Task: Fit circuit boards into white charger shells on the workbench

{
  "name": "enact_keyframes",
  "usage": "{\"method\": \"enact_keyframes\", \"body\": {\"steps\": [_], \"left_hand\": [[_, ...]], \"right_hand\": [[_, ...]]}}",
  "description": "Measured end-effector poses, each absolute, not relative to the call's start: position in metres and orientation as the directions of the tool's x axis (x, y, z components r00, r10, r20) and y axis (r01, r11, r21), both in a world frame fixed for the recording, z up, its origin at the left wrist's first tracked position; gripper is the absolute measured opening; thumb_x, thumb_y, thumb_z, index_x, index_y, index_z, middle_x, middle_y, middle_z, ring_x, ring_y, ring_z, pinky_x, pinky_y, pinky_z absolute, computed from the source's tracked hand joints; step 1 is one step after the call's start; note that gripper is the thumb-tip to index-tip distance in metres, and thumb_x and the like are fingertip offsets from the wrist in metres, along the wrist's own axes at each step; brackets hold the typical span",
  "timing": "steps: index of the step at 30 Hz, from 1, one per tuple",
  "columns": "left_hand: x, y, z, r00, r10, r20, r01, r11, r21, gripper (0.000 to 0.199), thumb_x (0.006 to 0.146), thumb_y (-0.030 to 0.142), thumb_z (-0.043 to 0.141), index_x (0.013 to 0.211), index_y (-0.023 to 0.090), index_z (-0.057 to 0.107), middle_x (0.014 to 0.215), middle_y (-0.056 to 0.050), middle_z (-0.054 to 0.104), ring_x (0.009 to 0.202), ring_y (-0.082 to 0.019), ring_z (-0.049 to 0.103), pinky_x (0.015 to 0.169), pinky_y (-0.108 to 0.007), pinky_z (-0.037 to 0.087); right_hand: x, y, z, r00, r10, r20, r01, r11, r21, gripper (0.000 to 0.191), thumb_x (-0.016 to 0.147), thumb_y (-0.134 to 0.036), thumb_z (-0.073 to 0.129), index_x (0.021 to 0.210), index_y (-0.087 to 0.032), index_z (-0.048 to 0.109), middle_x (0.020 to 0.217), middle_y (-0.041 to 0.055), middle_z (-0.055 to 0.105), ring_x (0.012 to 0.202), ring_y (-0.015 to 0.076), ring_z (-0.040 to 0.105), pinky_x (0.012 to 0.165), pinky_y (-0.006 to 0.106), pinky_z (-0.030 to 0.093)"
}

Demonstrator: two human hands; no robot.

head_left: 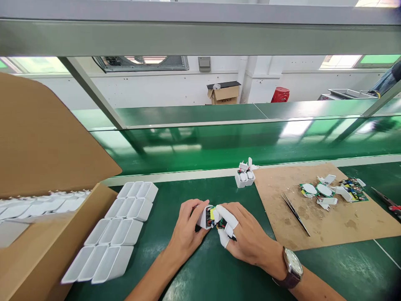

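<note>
My left hand [187, 229] is closed around a small white plastic housing [202, 219], its open end facing right. My right hand [250, 236], with white finger cots on some fingers and a wristwatch on the wrist, grips a circuit board [213, 214] carrying a yellow component. The board's left end meets the mouth of the housing; how deep it sits inside cannot be made out. Just beyond my hands, two white housings [245, 179] stand upright with parts sticking out of their tops.
Rows of empty white housings [127, 230] lie to the left, beside an open cardboard box [40, 267] with more white parts. On the right, a brown board [282, 217] bears tweezers [295, 214] and several circuit boards [324, 190]. Pliers [390, 205] lie at the far right.
</note>
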State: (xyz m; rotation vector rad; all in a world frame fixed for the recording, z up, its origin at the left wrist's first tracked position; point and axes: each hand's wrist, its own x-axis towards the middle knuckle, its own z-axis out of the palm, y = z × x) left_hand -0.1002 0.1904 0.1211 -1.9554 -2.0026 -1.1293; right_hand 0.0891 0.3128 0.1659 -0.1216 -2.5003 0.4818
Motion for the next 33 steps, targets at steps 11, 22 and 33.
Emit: {"method": "enact_keyframes", "body": {"steps": [11,22,33], "left_hand": [[-0.0997,0.1910,0.1186,-0.149,0.809,0.568,0.903,-0.123,0.412,0.063,0.094,0.018,0.068,0.151,0.029,0.043,0.125,-0.012,0.056,0.115,-0.029,0.056,0.095,-0.045,0.055],[-0.0991,0.1908,0.1194,-0.169,0.822,0.544,0.899,-0.098,0.427,0.064,0.094,0.022,0.068,0.152,0.031,0.041,0.126,-0.012,0.056,0.116,-0.030,0.056,0.095,-0.046,0.055],[-0.0980,0.1930,0.1183,-0.165,0.811,0.562,0.903,-0.105,0.416,0.065,0.094,0.026,0.070,0.152,0.031,0.041,0.125,-0.011,0.057,0.113,-0.029,0.057,0.094,-0.044,0.055]], "right_hand": [[0.0902,0.3146,0.1620,-0.842,0.201,0.501,-0.014,0.920,-0.392,0.079,0.077,-0.004,0.054,0.153,-0.014,0.034,0.131,0.0181,0.060,0.111,0.0336,0.057,0.093,0.052,0.059],[0.0909,0.3147,0.1647,-0.846,0.216,0.487,0.004,0.916,-0.401,0.078,0.081,-0.006,0.054,0.155,-0.014,0.033,0.133,0.0192,0.060,0.113,0.0337,0.058,0.092,0.053,0.059],[0.0900,0.3160,0.1623,-0.826,0.215,0.521,-0.008,0.920,-0.392,0.078,0.083,-0.006,0.052,0.157,-0.013,0.028,0.130,0.0189,0.061,0.108,0.0327,0.058,0.089,0.052,0.060]]}}
